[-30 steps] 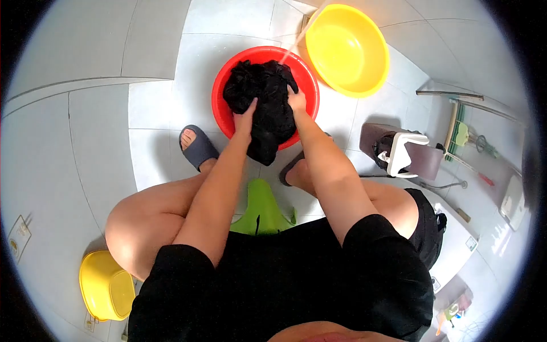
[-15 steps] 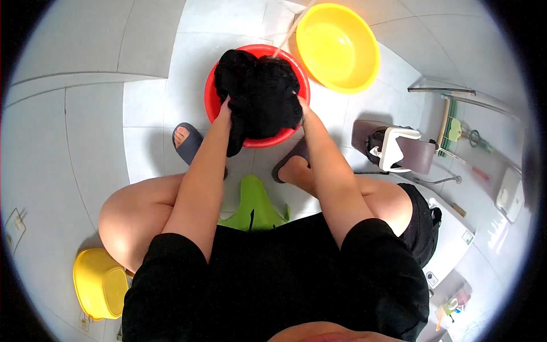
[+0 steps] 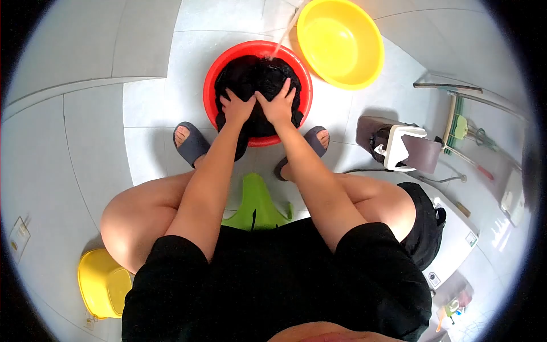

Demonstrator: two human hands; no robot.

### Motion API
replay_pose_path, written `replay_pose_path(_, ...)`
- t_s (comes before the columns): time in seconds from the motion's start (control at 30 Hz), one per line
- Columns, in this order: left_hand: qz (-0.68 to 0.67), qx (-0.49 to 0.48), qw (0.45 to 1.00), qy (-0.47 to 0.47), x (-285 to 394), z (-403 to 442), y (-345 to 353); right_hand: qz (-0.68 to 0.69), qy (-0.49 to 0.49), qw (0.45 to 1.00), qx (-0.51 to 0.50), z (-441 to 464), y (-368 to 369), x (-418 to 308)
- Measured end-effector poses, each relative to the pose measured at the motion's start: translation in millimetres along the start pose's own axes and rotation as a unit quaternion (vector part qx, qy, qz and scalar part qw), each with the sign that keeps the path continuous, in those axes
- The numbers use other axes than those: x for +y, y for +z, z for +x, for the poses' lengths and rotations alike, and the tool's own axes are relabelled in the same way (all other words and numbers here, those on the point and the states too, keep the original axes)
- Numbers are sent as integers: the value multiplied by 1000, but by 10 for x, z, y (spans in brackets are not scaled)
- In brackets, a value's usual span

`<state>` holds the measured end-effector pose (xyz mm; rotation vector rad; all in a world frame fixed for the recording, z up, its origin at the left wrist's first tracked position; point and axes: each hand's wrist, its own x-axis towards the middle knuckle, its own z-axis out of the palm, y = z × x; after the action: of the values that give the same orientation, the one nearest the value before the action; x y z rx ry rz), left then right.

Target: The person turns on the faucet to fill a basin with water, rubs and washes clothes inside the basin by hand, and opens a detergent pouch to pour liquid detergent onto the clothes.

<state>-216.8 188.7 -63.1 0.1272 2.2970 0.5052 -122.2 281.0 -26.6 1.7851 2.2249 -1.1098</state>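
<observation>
A heap of wet-looking black cloth (image 3: 250, 71) fills a round red basin (image 3: 209, 91) on the floor between my feet. My left hand (image 3: 237, 107) lies on the cloth with its fingers apart. Close beside it, my right hand (image 3: 278, 104) also rests on the cloth, fingers spread and the two thumbs almost touching. Part of the cloth hangs over the basin's near rim. A thin stream of water (image 3: 282, 35) falls onto the heap from the top; its source is out of view.
A yellow basin (image 3: 341, 44) stands right beside the red one. Below my hands is a green plastic stool (image 3: 253, 202). At the right is a bin (image 3: 370, 130) with a white-framed opening; a yellow bucket (image 3: 102, 282) is at lower left. Grey slippers (image 3: 192, 145) are on my feet.
My hands were gripping the sides of the raised black cloth. The cloth is now lower in the basin, and both hands have moved inward on top of it with fingers spread.
</observation>
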Motion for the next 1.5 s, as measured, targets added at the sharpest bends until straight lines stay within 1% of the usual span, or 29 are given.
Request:
replay_pose_path(0.1,-158,1,987,-36,-61,50,81,56,-1,998,-42,274,-75,177)
replay_pose_path(0.13,-155,-2,987,-37,-75,123,60,57,21,996,-61,396,-105,225)
replay_pose_path(0.2,-229,1,971,-74,-92,270,14,117,-16,992,-47,572,-38,394)
replay_pose_path(0.23,-202,35,976,-75,-108,319,67,116,-15,992,-49,675,-7,488)
replay_pose_path(0.27,-202,36,976,-77,-153,351,99,187,-30,979,-74,781,16,577)
replay_pose_path(0.3,-314,-2,949,-35,-202,392,106,257,-45,960,-96,859,16,676)
replay_pose_path(0.33,-421,-40,906,9,-237,435,110,363,31,914,-179,934,4,838)
replay_pose_path(0.37,-420,-40,906,10,-269,489,120,457,170,833,-262,1039,40,964)
replay_pose_path(0.4,-506,-124,850,-82,-315,544,129,532,302,717,-335,1179,152,1134)
replay_pose_path(0.43,-578,-204,771,-173,-338,551,95,518,232,771,-291,673,-303,573)
replay_pose_path(0.47,-577,-204,771,-176,-388,566,57,541,224,753,-301,570,-371,513)
replay_pose_path(0.53,-634,-255,698,-215,-385,482,-167,576,225,717,-322,750,-264,727)
replay_pose_path(0.6,-629,-244,700,-233,-447,519,-197,585,215,712,-323,835,-289,872)
replay_pose_path(0.67,-679,-251,663,-188,-568,557,-155,588,205,715,-318,866,-369,948)
replay_pose_path(0.73,-684,-242,668,-167,-623,580,-35,589,200,717,-314,816,-457,1023)
replay_pose_path(0.8,-749,-282,589,-111,-528,513,12,591,199,719,-308,769,-524,1084)
replay_pose_path(0.87,-764,-298,566,-87,-387,528,17,592,193,723,-301,719,-573,1161)
replay_pose_path(1.03,-699,-265,646,-156,-85,507,-294,569,167,756,-278,793,-705,1170)
replay_pose_path(1.13,-673,-245,674,-182,-180,648,-207,484,121,828,-255,1026,-640,1052)
replay_pose_path(1.17,-615,-211,742,-164,-348,812,-1,438,92,861,-244,1103,-511,1059)
replay_pose_path(1.2,-550,-175,804,-145,-428,902,97,345,15,908,-236,1156,-371,1043)
replay_pose_path(1.23,-424,-57,904,-25,-372,755,64,237,-78,944,-216,1214,-204,1058)
replay_pose_path(1.27,-422,-56,905,-24,-336,735,89,123,-178,956,-197,1250,-79,1060)
replay_pose_path(1.3,-259,10,965,-32,-331,732,122,-59,-239,950,-193,1122,-267,685)
replay_pose_path(1.33,-87,75,993,-40,-296,696,162,-72,-299,920,-241,1236,-234,478)
replay_pose_path(1.37,-41,126,987,-89,-1,381,60,-121,-238,944,-193,1121,-178,369)
replay_pose_path(1.4,-79,164,980,-80,171,188,-15,-170,-175,959,-144,1042,-85,313)
replay_pose_path(1.47,-203,248,947,33,346,-30,-137,-104,-53,983,-144,1055,-29,77)
replay_pose_path(1.5,-203,248,947,31,432,-128,-245,-6,-68,997,-35,680,-308,-310)
